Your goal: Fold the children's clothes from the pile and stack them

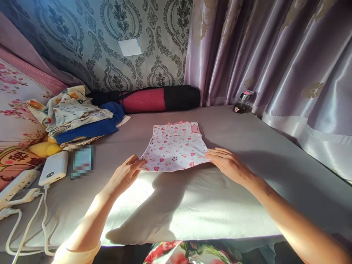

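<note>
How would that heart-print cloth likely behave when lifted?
The heart-print cloth is probably floppy: its near edge bows between the left hand and right hand. It's likely light, looking thin along that edge. Rolling seems unlikely, since it lies spread out.

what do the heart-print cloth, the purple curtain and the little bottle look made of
Heart-print cloth: thin, matte fabric, perhaps cotton; it hangs softly and shows no gloss.
Purple curtain: satin-like, probably synthetic; bright streaks run along its folds.
Little bottle: smooth, glossy, glass or clear plastic, can't tell; its silvery collar looks metallic.
</note>
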`<action>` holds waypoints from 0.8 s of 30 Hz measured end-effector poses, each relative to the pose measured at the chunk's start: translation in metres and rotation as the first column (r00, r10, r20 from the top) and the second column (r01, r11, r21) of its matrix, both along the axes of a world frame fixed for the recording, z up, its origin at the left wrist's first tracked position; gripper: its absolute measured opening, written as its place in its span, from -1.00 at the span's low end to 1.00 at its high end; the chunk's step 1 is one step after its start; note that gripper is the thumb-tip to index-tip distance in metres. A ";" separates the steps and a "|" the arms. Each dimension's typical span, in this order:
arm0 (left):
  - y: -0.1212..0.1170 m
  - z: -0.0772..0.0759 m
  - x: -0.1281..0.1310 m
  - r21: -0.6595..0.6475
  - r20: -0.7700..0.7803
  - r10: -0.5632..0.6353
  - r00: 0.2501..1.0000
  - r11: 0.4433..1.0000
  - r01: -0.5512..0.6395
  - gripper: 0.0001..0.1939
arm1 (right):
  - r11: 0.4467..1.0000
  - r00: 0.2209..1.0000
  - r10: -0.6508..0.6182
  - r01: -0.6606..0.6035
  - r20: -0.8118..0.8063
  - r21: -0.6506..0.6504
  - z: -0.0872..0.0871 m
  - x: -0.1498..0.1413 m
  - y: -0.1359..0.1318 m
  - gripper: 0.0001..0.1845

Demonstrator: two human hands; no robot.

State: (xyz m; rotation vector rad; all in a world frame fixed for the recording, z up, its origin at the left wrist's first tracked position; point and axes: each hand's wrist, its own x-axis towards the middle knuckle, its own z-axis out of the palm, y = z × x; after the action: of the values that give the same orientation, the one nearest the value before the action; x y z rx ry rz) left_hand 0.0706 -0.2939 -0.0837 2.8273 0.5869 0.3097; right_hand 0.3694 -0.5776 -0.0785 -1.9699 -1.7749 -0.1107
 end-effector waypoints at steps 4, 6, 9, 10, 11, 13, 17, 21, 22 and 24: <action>-0.010 0.013 -0.017 -0.100 -0.001 -0.045 0.999 0.994 0.044 -0.61 | 0.997 0.998 0.057 -0.058 -0.025 -0.046 0.009 -0.009 -0.017 -0.64; -0.014 0.017 -0.024 -0.125 0.021 -0.072 0.997 0.989 0.074 -0.63 | 0.994 0.995 0.089 -0.091 -0.042 -0.056 0.011 -0.013 -0.026 -0.65; -0.015 0.017 -0.029 -0.164 0.075 -0.104 0.992 0.980 0.115 -0.66 | 0.993 0.993 0.092 -0.097 -0.077 -0.071 0.011 -0.017 -0.033 -0.66; -0.014 0.016 -0.029 -0.199 0.089 -0.104 0.991 0.973 0.120 -0.65 | 0.993 0.992 0.078 -0.085 -0.096 -0.078 0.011 -0.018 -0.033 -0.68; -0.013 0.015 -0.027 -0.251 0.098 -0.096 0.991 0.961 0.118 -0.65 | 0.994 0.991 0.057 -0.068 -0.120 -0.090 0.011 -0.017 -0.032 -0.69; -0.010 0.015 -0.020 -0.376 0.103 -0.044 0.994 0.923 0.079 -0.63 | 0.993 0.985 -0.007 -0.014 -0.173 -0.117 0.011 -0.016 -0.026 -0.71; -0.002 0.014 0.007 -0.499 0.100 0.196 0.975 0.858 -0.121 -0.63 | 0.975 0.952 -0.197 0.164 -0.235 -0.153 0.012 -0.007 -0.002 -0.69; 0.013 -0.002 0.044 -0.501 0.207 0.383 0.900 0.832 -0.239 -0.67 | 0.925 0.892 -0.372 0.334 -0.255 -0.180 0.005 0.015 0.036 -0.70; 0.018 -0.008 0.054 -0.497 0.233 0.410 0.882 0.829 -0.254 -0.69 | 0.912 0.883 -0.403 0.366 -0.241 -0.186 0.002 0.021 0.046 -0.70; 0.027 -0.017 0.073 -0.440 0.242 0.476 0.846 0.831 -0.341 -0.73 | 0.879 0.861 -0.469 0.435 -0.196 -0.193 -0.003 0.035 0.068 -0.71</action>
State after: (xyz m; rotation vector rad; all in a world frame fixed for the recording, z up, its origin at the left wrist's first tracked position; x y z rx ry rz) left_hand 0.1439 -0.2668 -0.1010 2.1779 1.0528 0.6714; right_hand 0.4040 -0.5098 -0.0820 -2.3630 -1.1685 0.0992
